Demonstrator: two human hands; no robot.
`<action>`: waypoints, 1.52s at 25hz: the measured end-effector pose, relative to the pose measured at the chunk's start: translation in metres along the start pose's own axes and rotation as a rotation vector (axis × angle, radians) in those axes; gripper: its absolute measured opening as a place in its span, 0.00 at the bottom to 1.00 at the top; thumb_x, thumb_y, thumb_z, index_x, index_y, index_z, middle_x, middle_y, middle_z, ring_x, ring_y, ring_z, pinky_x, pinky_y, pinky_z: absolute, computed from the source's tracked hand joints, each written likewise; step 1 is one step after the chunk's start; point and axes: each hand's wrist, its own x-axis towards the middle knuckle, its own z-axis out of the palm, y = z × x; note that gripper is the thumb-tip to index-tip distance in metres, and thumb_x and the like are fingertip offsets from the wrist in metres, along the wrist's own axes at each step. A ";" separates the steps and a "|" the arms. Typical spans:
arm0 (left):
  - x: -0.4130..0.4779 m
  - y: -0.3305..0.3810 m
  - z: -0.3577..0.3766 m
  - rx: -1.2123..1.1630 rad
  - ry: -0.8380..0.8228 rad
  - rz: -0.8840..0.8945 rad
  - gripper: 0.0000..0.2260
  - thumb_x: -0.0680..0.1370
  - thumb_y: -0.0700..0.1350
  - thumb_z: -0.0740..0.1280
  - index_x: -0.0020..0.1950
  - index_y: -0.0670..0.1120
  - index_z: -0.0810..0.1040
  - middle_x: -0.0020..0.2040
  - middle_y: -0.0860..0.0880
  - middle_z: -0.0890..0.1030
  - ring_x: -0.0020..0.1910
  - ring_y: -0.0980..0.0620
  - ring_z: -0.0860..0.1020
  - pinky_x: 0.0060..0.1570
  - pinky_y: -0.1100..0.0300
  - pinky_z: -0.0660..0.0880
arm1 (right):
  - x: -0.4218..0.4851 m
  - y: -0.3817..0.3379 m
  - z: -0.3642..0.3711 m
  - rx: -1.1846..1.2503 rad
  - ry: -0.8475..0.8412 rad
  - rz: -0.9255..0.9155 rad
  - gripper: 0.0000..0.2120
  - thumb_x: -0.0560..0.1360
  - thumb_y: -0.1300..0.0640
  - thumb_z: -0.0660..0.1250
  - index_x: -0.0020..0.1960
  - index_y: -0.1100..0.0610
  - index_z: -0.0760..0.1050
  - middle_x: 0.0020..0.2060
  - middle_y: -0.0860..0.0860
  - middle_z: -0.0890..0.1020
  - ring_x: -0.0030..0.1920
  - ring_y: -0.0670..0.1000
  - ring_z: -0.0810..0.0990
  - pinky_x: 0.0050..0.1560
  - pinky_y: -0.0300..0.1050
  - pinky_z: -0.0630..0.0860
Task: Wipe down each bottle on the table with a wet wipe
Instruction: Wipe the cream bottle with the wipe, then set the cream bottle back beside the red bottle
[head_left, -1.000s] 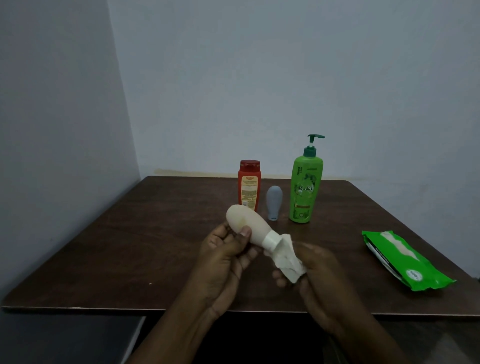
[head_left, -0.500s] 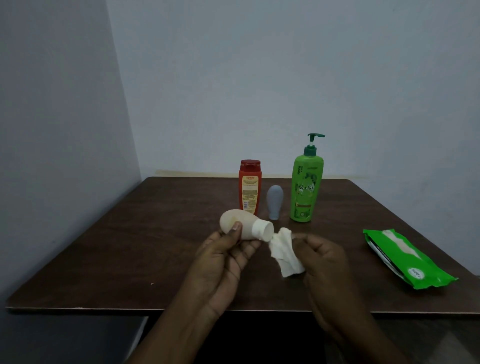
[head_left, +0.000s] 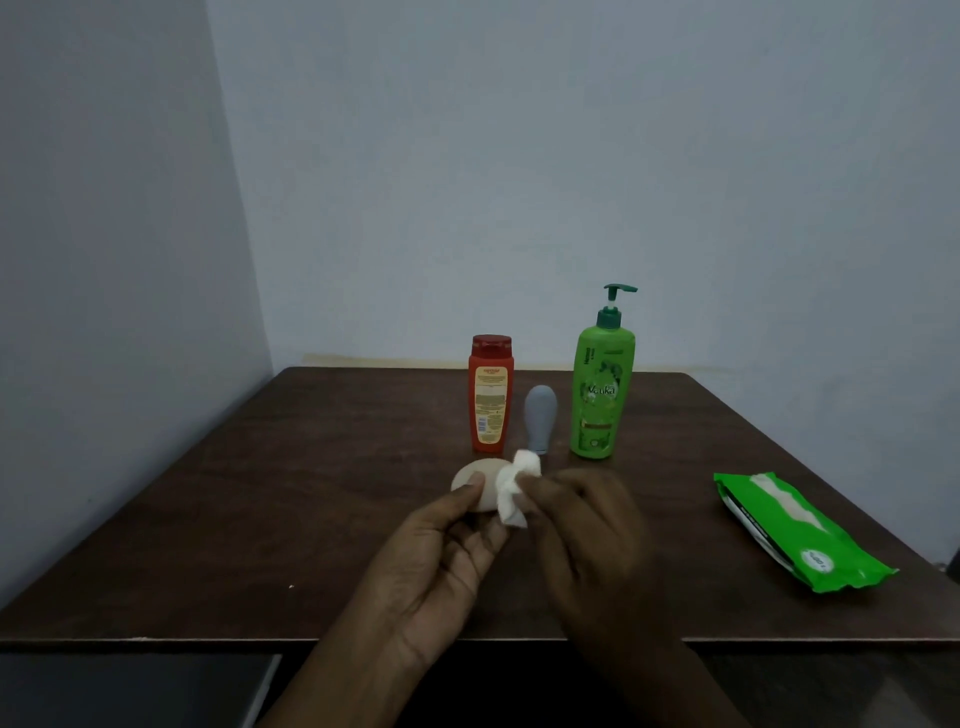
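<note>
A small cream bottle (head_left: 477, 480) is held over the middle of the desk (head_left: 249, 519) by the left hand (head_left: 447, 561), which is raised from six o'clock. The thumb is laid across the near face of the bottle and the other fingers are curled beneath and behind it, so the bottle is gripped with its rounded end turned towards nine o'clock. At three o'clock of the bottle, touching its side, a crumpled white wet wipe (head_left: 514, 486) is pinched in the fingertips of the right hand (head_left: 587, 535). The fingers are bent round the wipe and the back of the hand is turned to the camera. The cap end of the bottle is covered by the wipe and cannot be made out. The two hands are set close together, with bottle and wipe between their far tips.

Beyond the held bottle, three more bottles are stood upright on the desk in a row. At twelve o'clock of it a red bottle (head_left: 491, 395) with a red cap is seen. Just beside that, at one o'clock, a small grey bottle (head_left: 539, 415) is stood on its narrow end. At two o'clock a tall green pump bottle (head_left: 602, 395) is placed. Well apart from the hands, at three o'clock, a green pack of wipes (head_left: 795, 535) is laid flat near the desk's right edge.
</note>
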 end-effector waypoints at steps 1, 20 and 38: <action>0.002 0.002 -0.001 0.007 0.007 0.012 0.21 0.69 0.32 0.68 0.61 0.29 0.74 0.52 0.28 0.83 0.51 0.36 0.84 0.42 0.44 0.83 | 0.004 0.002 0.000 0.020 0.013 0.044 0.12 0.74 0.66 0.71 0.57 0.59 0.81 0.48 0.52 0.80 0.48 0.49 0.78 0.45 0.45 0.76; 0.169 0.101 -0.028 1.329 0.229 0.592 0.22 0.77 0.35 0.71 0.70 0.43 0.71 0.68 0.43 0.77 0.65 0.45 0.77 0.60 0.48 0.79 | -0.021 0.058 0.022 0.527 -0.221 0.773 0.07 0.77 0.54 0.69 0.50 0.47 0.85 0.47 0.44 0.87 0.50 0.43 0.84 0.52 0.51 0.81; 0.211 0.095 -0.069 1.581 0.205 0.559 0.23 0.80 0.41 0.69 0.74 0.50 0.67 0.72 0.46 0.74 0.70 0.46 0.74 0.66 0.47 0.75 | -0.021 0.066 0.022 0.590 -0.293 0.808 0.07 0.75 0.57 0.70 0.47 0.48 0.86 0.44 0.46 0.87 0.46 0.45 0.85 0.46 0.42 0.81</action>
